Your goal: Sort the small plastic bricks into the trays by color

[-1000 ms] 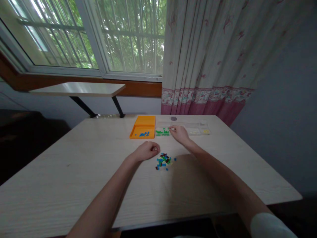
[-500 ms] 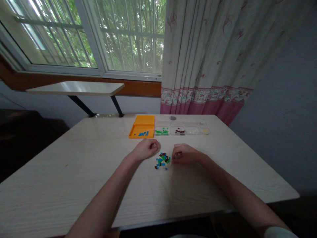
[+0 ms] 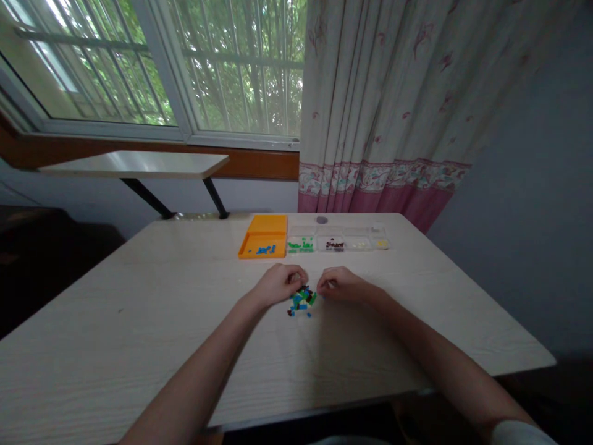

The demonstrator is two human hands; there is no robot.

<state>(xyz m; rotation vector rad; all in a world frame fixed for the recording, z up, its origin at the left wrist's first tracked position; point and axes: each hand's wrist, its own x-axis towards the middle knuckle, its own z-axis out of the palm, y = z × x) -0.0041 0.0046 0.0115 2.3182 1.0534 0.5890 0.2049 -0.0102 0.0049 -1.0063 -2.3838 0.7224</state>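
Observation:
A small heap of blue, green, brown and pale toy bricks (image 3: 302, 300) lies on the table between my hands. My left hand (image 3: 280, 284) is at the heap's upper left edge, thumb and fingers curled into a pinch; anything between the fingertips is too small to make out. On the heap's right side my right hand (image 3: 341, 284) rests low, fingers bent together beside the bricks. Its fingertips are close to a bit of blue, and whether they grip a piece is hidden.
Behind the hands stand an open orange box (image 3: 263, 241) with blue bricks, then clear boxes holding green bricks (image 3: 301, 245), brown bricks (image 3: 334, 245) and yellow bricks (image 3: 382, 244). A dark round spot (image 3: 322, 220) shows at the table's (image 3: 185, 309) back edge. A raised shelf (image 3: 139, 164) stands back left.
My left hand has moved right and slightly down, from beside the heap to its upper edge. My right hand has stayed close to the heap's right side. The view has shifted slightly.

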